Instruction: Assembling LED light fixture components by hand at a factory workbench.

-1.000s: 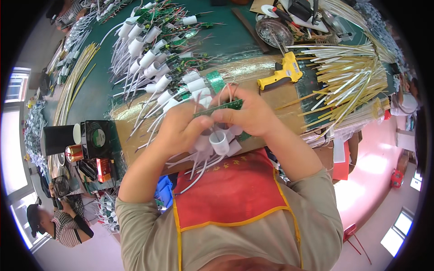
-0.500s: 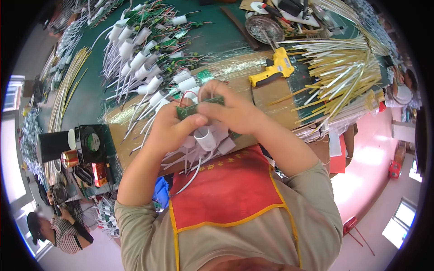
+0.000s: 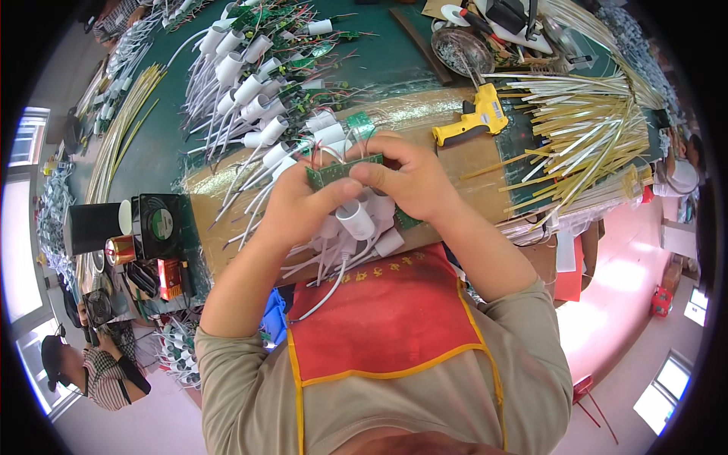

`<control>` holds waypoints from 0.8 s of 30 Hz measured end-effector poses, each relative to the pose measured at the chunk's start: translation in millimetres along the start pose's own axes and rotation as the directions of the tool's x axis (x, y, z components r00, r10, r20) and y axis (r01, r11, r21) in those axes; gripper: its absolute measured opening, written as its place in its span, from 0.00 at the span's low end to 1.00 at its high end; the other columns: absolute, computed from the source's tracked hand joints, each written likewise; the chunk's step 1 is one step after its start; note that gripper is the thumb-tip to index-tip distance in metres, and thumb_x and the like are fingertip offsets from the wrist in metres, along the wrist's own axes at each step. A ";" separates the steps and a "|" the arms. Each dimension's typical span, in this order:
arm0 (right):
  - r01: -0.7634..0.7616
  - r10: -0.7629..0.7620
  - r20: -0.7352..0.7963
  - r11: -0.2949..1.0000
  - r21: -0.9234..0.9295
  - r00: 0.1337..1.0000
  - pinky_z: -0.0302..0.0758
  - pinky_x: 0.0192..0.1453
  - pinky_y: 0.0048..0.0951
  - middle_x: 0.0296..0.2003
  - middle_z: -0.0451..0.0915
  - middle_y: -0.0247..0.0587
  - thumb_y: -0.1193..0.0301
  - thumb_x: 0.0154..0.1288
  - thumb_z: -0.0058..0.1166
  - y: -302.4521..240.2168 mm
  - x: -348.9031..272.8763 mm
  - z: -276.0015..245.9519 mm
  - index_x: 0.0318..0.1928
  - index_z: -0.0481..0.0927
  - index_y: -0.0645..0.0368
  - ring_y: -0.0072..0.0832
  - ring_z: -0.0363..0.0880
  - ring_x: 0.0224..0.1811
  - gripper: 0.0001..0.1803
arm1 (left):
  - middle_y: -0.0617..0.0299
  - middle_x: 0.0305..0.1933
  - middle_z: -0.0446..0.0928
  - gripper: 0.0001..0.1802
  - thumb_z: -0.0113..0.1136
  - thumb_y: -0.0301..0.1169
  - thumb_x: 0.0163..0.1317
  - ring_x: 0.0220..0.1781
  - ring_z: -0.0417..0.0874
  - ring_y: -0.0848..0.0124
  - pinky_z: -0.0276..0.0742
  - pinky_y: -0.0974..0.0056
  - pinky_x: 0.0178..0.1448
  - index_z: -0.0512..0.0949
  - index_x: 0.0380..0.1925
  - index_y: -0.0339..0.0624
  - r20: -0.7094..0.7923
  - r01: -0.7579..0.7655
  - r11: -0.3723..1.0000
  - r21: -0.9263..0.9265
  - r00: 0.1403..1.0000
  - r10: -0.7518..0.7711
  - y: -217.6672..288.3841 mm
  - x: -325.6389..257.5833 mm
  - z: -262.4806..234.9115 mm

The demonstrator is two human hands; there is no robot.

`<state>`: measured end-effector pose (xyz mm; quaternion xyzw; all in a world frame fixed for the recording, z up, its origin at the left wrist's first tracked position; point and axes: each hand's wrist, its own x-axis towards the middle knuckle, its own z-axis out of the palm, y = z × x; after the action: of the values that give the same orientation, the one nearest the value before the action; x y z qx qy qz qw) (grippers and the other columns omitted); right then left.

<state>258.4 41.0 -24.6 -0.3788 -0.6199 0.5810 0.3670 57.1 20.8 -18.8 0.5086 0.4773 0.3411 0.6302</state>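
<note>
Hands risen slightly in view since earlier frame, board now held higher over brown strip. Left hand (image 3: 299, 203) and right hand (image 3: 413, 178) both pinching small green circuit board (image 3: 334, 173) between thumbs and fingertips, just above white lamp socket (image 3: 355, 220) with trailing wire. Beyond: yellow glue gun (image 3: 474, 117) on brown strip, rows of white sockets (image 3: 243, 76) on green table (image 3: 159, 144).

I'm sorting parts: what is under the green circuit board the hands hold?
Under the green circuit board, white plastic sockets with white cables hang between the left hand and right hand. The hands cover how they join the board.
</note>
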 end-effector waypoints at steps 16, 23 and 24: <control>-0.152 0.127 0.087 0.896 0.418 0.988 0.70 0.42 0.20 0.34 0.75 0.30 0.62 0.64 0.60 13.7 -9.7 6.0 0.36 0.77 0.61 0.16 0.72 0.37 0.14 | 0.63 0.32 0.78 0.08 0.71 0.24 0.50 0.33 0.76 0.76 0.71 0.69 0.37 0.79 0.27 0.37 0.177 -0.096 0.973 -0.207 0.975 0.134 1.5 -12.2 5.4; -0.014 0.058 -0.153 0.963 0.270 0.987 0.72 0.46 0.22 0.37 0.82 0.30 0.66 0.67 0.56 3.6 -4.1 19.4 0.44 0.82 0.61 0.17 0.76 0.40 0.12 | 0.58 0.47 0.77 0.09 0.69 0.26 0.52 0.45 0.76 0.72 0.71 0.67 0.47 0.80 0.32 0.36 0.044 -0.294 0.911 -0.291 0.947 0.319 -6.0 -6.1 7.1; -0.009 0.039 -0.138 0.977 0.213 0.990 0.72 0.47 0.22 0.38 0.82 0.32 0.66 0.68 0.55 -2.3 -2.5 21.6 0.45 0.82 0.61 0.18 0.76 0.40 0.12 | 0.57 0.50 0.76 0.09 0.68 0.27 0.53 0.46 0.76 0.71 0.71 0.66 0.48 0.80 0.33 0.36 0.054 -0.255 0.900 -0.354 0.955 0.292 -5.1 -7.0 6.2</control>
<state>240.1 29.1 -23.6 -0.3853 -0.5224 0.6198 0.4410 60.5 11.2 -21.7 0.4703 0.3005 0.4768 0.6791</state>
